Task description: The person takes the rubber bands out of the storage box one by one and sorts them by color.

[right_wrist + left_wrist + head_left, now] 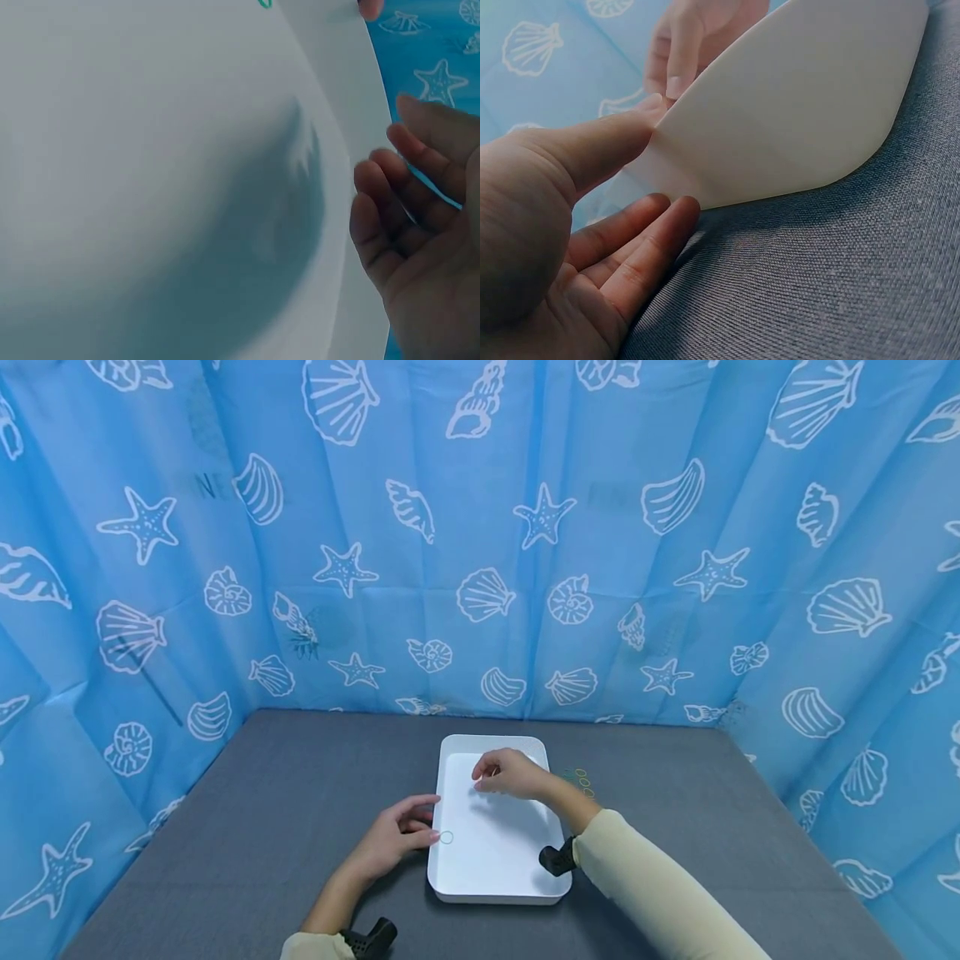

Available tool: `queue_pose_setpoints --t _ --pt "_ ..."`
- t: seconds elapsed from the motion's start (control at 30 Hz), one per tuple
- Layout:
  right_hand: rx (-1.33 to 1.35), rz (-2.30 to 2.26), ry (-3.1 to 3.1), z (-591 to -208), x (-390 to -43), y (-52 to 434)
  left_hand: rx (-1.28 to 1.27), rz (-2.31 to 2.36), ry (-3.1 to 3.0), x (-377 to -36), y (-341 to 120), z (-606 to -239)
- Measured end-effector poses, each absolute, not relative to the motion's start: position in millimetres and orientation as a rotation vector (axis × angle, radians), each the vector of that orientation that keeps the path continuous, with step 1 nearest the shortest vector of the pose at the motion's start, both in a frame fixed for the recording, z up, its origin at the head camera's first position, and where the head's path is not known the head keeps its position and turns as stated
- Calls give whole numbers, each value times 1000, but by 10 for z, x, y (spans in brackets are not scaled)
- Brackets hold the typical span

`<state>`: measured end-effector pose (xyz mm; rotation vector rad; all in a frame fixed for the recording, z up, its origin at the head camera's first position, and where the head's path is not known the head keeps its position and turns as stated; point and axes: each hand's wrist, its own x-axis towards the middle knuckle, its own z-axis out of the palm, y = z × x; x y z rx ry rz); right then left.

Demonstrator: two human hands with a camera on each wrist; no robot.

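A white rectangular tray (498,883) lies on the grey cloth. At its left wall is my left hand (393,837), thumb on the rim and other fingertips low against the side, as the left wrist view shows. Just inside that wall, near the thumb, lies a thin green ring (447,837). My right hand (513,772) hovers over the far half of the tray and casts a shadow on its floor. In the right wrist view its fingers (369,217) are bent, with thumb and index tips close together; I cannot tell whether they hold something small.
Beyond the tray's right wall, partly behind my right forearm, several small yellow and green rings (581,779) are on the grey tabletop (300,793). A blue curtain (450,527) with white shells and starfish encloses the back and sides.
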<state>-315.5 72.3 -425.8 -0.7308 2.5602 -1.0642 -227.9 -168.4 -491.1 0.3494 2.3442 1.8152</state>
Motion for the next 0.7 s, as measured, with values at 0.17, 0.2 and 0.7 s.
queue_pose_setpoints --t 0.17,0.2,0.7 --pt "-840 -1003 2461 -4289 -3124 630 358 1828 2340 -2280 -1669 -4901" --pt "-852 -996 2450 -4295 -3117 614 354 1829 2339 -2281 -1666 -4897" --pt "-937 -950 2276 -4358 -3014 407 367 1839 2352 -2088 -1622 -4606"
